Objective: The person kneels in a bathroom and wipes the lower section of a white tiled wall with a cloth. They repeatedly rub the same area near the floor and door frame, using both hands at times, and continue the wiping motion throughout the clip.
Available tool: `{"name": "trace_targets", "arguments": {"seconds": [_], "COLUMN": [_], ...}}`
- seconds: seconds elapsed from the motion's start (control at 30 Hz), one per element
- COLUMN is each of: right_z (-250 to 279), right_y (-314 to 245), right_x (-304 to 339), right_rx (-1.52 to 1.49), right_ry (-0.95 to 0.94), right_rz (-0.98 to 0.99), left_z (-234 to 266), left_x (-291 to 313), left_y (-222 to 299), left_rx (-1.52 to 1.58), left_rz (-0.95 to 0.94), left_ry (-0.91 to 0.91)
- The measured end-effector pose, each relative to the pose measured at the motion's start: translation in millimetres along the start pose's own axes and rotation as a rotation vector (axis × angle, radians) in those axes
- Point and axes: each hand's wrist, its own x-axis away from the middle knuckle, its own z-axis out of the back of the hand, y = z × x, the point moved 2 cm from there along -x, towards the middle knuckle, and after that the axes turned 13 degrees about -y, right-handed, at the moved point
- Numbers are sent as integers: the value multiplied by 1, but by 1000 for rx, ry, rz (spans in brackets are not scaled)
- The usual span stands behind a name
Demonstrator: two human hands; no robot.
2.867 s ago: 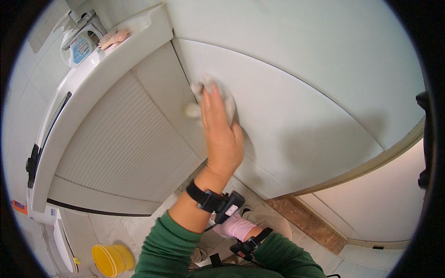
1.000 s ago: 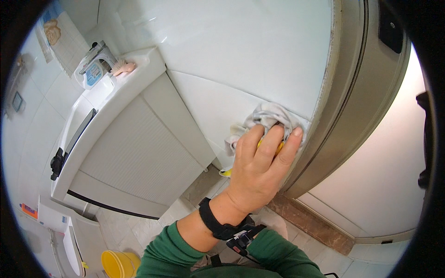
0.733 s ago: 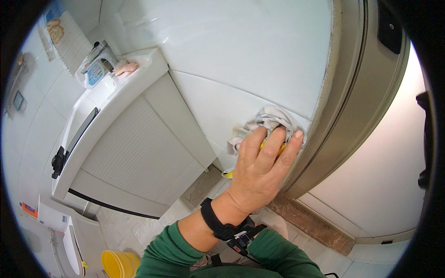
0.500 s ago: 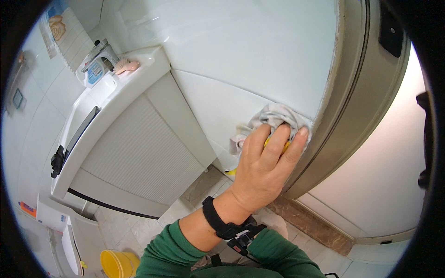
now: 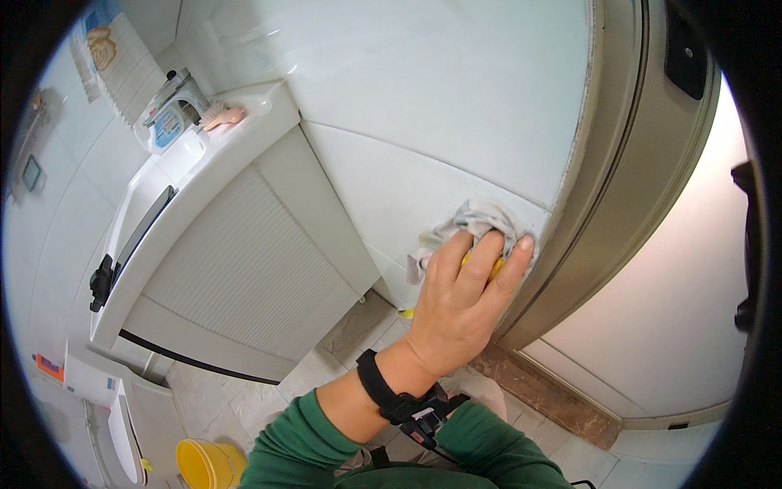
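Gripping a wadded grey-and-white cloth point(image 5: 482, 217) in the left hand point(image 5: 460, 314), in the head view, with fingers bent over the bundle and spread a little apart. Pressing the cloth against the lower tile of the white wall point(image 5: 383, 171), just beside the metal door frame point(image 5: 623, 155). Showing a bit of yellow point(image 5: 494, 266) between the fingers, too covered to name, and below, near the floor point(image 5: 232, 399), a yellow scrap point(image 5: 406, 313). Wearing a black strap point(image 5: 374, 381) around the left wrist. Reaching up from the lower edge with a green left sleeve point(image 5: 293, 440) and a green right sleeve point(image 5: 493, 440). Hiding the right hand behind the left wrist; cannot tell whether wide, narrow or holding anything. Facing, to the left, a white cabinet point(image 5: 236, 269) with a ribbed front, topped by a white sink point(image 5: 269, 106). Bearing on the sink's upper end a bottle point(image 5: 167, 126) with a blue label, a tap point(image 5: 193, 84) beside it and a pink brush point(image 5: 226, 117). Including, at lower left, a yellow bucket point(image 5: 195, 464) on the floor near the toilet point(image 5: 124, 436). Ending, below the door frame, in a brown marble sill point(image 5: 562, 399).
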Motion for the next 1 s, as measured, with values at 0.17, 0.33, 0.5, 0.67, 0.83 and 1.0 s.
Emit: {"name": "trace_targets", "arguments": {"seconds": [0.17, 0.33, 0.5, 0.67, 0.83, 1.0], "right_z": [4, 2, -12, -18, -5, 6], "right_y": [-2, 5, 18, 23, 14, 4], "right_x": [1, 0, -33, -51, -22, -2], "right_rx": [5, 19, 12, -14, -13, -26], "right_ry": [0, 18, 99, 63, 19, 47], "right_rz": [-4, -22, 55, 79, 17, 41], "left_z": [5, 6, 4, -18, -27, -14], "left_x": [-7, 3, 3, 2, 6, 12], "left_y": [-39, -73, -85, -12, 12, -51], "left_rx": [-33, -4, 109, -20, 17, -17], "left_rz": [6, 206, 522, 24, -258, -4], "left_ry": [70, 76, 105, 92, -63, 89]}}
